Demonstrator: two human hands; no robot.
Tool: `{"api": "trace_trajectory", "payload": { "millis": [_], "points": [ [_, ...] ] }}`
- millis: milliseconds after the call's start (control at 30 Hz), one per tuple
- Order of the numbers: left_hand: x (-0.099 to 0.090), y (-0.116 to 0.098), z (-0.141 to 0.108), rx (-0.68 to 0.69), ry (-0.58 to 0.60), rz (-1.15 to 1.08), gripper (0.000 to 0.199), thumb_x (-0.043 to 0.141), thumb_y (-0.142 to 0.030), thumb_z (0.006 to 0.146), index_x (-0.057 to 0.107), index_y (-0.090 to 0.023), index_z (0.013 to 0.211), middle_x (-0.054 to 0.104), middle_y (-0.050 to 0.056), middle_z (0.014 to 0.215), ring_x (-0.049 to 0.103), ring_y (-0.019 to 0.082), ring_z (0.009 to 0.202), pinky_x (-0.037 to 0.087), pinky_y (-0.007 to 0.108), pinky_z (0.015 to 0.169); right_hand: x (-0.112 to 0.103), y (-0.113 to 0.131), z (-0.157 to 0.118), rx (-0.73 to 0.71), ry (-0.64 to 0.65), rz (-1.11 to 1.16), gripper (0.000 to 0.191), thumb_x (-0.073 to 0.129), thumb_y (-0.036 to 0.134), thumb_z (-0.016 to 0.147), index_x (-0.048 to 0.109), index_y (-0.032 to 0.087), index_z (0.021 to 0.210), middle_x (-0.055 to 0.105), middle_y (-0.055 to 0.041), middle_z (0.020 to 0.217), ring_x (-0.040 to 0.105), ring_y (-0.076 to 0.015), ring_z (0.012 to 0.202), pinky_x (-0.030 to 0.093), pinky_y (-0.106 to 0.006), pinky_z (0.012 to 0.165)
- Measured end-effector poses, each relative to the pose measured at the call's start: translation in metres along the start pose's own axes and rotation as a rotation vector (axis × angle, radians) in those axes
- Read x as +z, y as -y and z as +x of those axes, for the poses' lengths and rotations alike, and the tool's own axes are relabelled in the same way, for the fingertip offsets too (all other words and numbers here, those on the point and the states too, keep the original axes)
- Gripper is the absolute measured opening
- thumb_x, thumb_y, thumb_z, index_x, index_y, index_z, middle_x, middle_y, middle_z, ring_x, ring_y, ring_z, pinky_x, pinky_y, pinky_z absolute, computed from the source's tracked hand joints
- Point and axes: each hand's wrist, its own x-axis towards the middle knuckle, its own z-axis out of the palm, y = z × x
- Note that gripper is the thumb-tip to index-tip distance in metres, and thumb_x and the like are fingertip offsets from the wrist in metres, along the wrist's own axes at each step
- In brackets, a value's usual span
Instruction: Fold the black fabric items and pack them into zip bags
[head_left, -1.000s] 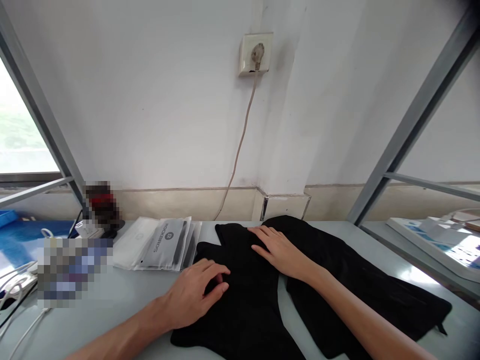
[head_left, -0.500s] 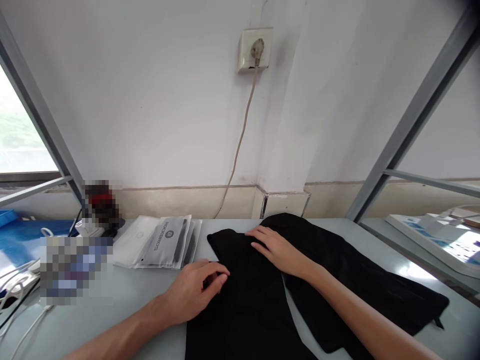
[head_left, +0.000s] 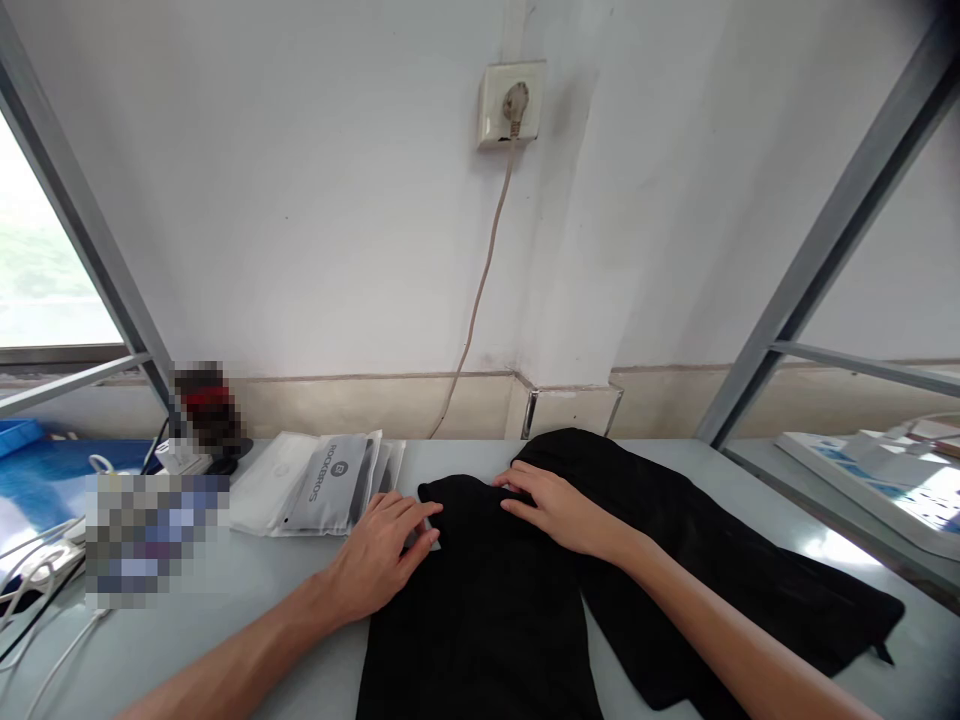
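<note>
A long black cloth sleeve (head_left: 480,610) lies flat on the table, its narrow end away from me. At that end's left corner is my left hand (head_left: 382,555), fingers reaching onto the edge and a gap showing between thumb and forefinger. My right hand (head_left: 551,505) has the top edge at the right between its thumb and fingers. Beneath my right forearm a second black cloth sleeve (head_left: 705,560) stretches out to the right, partly covered by the arm. A small dark tab hangs from its far right end.
Flat clear packages (head_left: 330,485), one printed ROCKBROS, lie behind my left hand. Cables (head_left: 52,590) and blurred items crowd the left side. Grey metal posts (head_left: 810,240) rise at both sides. A cord (head_left: 480,270) runs from the wall socket (head_left: 512,105) down behind the table (head_left: 255,580).
My left hand has moved up along the cloth's left side to its top corner, its fingers parting. The near sleeve's top edge has shifted slightly toward me. My right hand has barely moved.
</note>
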Motion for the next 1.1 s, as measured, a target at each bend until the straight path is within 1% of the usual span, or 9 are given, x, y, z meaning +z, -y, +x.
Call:
{"api": "trace_trajectory", "payload": {
  "millis": [133,433,567,700,800,867,967,1033,1100],
  "points": [
    [0.004,0.007,-0.002,0.083,0.032,0.101,0.039,0.049,-0.041,0.108,0.058,-0.034,0.145,0.054,0.007,0.151,0.046,0.033,0.142,0.04,0.056,0.117,0.0,0.003,-0.001,-0.023,0.018,-0.008,0.019,0.047,0.037,0.104,0.06,0.025,0.097,0.062,-0.0053,0.101,0.062,-0.024,0.091,0.05,-0.039,0.083],
    [0.011,0.01,-0.002,-0.012,0.024,0.09,0.045,0.047,-0.044,0.108,0.053,-0.031,0.15,0.034,0.009,0.168,0.032,0.034,0.153,0.035,0.06,0.122,0.001,0.0,0.002,0.061,-0.168,-0.081,0.011,0.048,0.033,0.102,0.053,0.026,0.095,0.062,-0.0048,0.096,0.058,-0.0258,0.089,0.047,-0.04,0.082],
    [0.003,0.006,0.0,-0.096,0.039,-0.152,0.059,0.047,-0.052,0.106,0.032,-0.04,0.162,0.011,0.003,0.176,0.014,0.037,0.159,0.044,0.057,0.115,-0.002,0.003,0.005,0.142,-0.27,-0.042,0.013,0.051,0.037,0.099,0.057,0.026,0.094,0.057,-0.0029,0.092,0.058,-0.0219,0.079,0.047,-0.035,0.074],
    [-0.015,-0.002,0.008,-0.264,0.013,-0.5,0.056,0.052,-0.057,0.103,0.042,-0.045,0.157,0.01,-0.003,0.176,0.004,0.04,0.16,0.054,0.046,0.098,-0.007,0.007,0.007,0.218,-0.353,0.037,0.022,0.054,0.046,0.096,0.065,0.027,0.096,0.05,0.0017,0.072,0.052,-0.0204,0.068,0.043,-0.033,0.067],
    [-0.027,-0.004,0.014,-0.329,-0.04,-0.794,0.049,0.059,-0.055,0.1,0.058,-0.039,0.147,0.026,0.003,0.172,0.036,0.038,0.147,0.05,0.039,0.094,-0.008,0.008,0.008,0.259,-0.367,0.225,0.029,0.06,0.052,0.092,0.068,0.024,0.092,0.045,0.0052,0.06,0.048,-0.0173,0.059,0.04,-0.031,0.061],
    [-0.033,-0.003,0.016,-0.365,-0.034,-1.03,0.05,0.06,-0.054,0.1,0.06,-0.034,0.147,0.055,0.012,0.151,0.06,0.027,0.114,0.048,0.032,0.078,-0.008,0.01,0.008,0.298,-0.335,0.406,0.032,0.064,0.053,0.09,0.071,0.022,0.092,0.053,0.0047,0.058,0.047,-0.0145,0.051,0.039,-0.029,0.054],
    [-0.04,0.003,0.017,-0.402,0.016,-1.271,0.058,0.05,-0.058,0.103,0.054,-0.028,0.153,0.069,0.01,0.099,0.057,0.016,0.075,0.04,0.027,0.063,-0.007,0.013,0.009,0.361,-0.291,0.666,0.035,0.069,0.052,0.086,0.074,0.02,0.101,0.076,-0.0053,0.081,0.054,-0.0125,0.047,0.045,-0.029,0.049],
    [-0.043,0.007,0.018,-0.401,0.024,-1.314,0.061,0.044,-0.062,0.104,0.054,-0.028,0.153,0.067,0.011,0.104,0.054,0.015,0.072,0.038,0.026,0.059,-0.007,0.016,0.01,0.345,-0.295,0.772,0.04,0.072,0.05,0.086,0.074,0.021,0.114,0.079,-0.0126,0.111,0.068,-0.0169,0.06,0.054,-0.03,0.052],
    [-0.044,0.009,0.019,-0.374,-0.004,-1.271,0.06,0.042,-0.064,0.104,0.056,-0.029,0.151,0.06,0.014,0.134,0.054,0.014,0.074,0.038,0.025,0.056,-0.007,0.02,0.009,0.303,-0.286,0.805,0.051,0.072,0.049,0.087,0.068,0.024,0.131,0.07,-0.0151,0.135,0.077,-0.0239,0.081,0.059,-0.031,0.056]
  ]
}}
